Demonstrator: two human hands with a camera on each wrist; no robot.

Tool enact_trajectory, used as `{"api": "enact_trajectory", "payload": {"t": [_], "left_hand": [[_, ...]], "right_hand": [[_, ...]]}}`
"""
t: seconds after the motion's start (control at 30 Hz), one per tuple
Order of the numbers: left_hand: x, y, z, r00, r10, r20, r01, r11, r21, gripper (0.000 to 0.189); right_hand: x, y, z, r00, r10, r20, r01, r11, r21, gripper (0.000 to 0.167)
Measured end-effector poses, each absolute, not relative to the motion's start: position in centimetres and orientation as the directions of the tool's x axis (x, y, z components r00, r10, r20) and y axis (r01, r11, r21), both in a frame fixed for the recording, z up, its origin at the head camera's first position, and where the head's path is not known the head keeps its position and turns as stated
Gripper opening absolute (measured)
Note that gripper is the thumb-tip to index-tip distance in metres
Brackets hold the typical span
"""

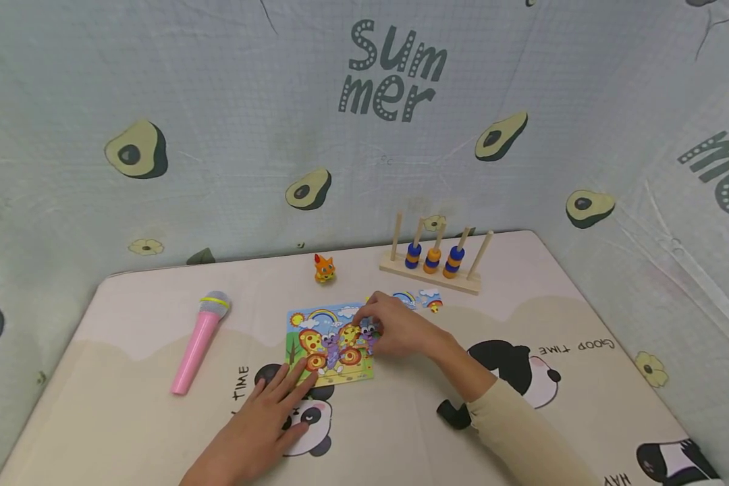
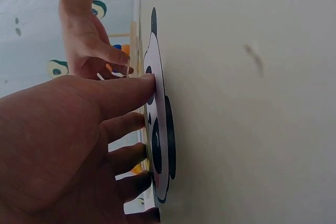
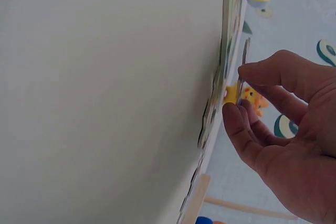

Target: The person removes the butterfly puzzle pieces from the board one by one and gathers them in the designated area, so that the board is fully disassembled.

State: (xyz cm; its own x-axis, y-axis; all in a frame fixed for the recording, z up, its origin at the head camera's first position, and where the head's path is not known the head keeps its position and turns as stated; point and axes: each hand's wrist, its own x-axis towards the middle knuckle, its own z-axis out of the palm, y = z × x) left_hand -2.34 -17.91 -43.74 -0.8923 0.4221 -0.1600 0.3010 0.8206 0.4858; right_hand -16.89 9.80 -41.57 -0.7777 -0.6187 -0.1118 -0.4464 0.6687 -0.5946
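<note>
There were two bare hands point(image 1: 261, 422), one rectangular butterfly puzzle point(image 1: 331, 345), one pink, grey-headed toy microphone point(image 1: 199, 343), one small orange figurine point(image 1: 325, 268) and one pale wooden rack point(image 1: 426, 275) with five slim wooden pegs point(image 1: 396, 236). Colourful loose puzzle pieces point(image 1: 430, 297), partly hidden, could not be counted.

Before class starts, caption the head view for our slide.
Right hand pinches a piece by the right edge of a colourful puzzle; left hand touches its lower edge.

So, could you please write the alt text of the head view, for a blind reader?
A person's right hand pinches a puzzle piece at the right side of a butterfly puzzle, while the left hand touches its lower left corner. Loose pieces, an orange toy and a wooden bead rack are behind; a pink microphone lies to the left.
</note>
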Motion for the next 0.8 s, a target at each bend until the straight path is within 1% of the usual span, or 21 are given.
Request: {"api": "enact_trajectory", "payload": {"t": [0.23,0.53,0.8], "left_hand": [[-2.5,-17.8,-43.8,-0.893,0.407,-0.191,0.269,0.824,0.498,0.069],[-2.4,-17.9,-43.8,-0.896,0.405,-0.183,0.274,0.827,0.491,0.069],[-2.5,-17.8,-43.7,-0.896,0.391,-0.209,0.249,0.834,0.492,0.070]], "right_hand": [[-16.9,11.2,-41.4,-0.797,-0.594,-0.113,-0.424,0.683,-0.594,0.046],[-17.0,13.1,-41.4,-0.825,-0.548,-0.133,-0.384,0.719,-0.580,0.046],[-17.2,14.7,-41.2,-0.828,-0.548,-0.121,-0.400,0.727,-0.559,0.050]]}}
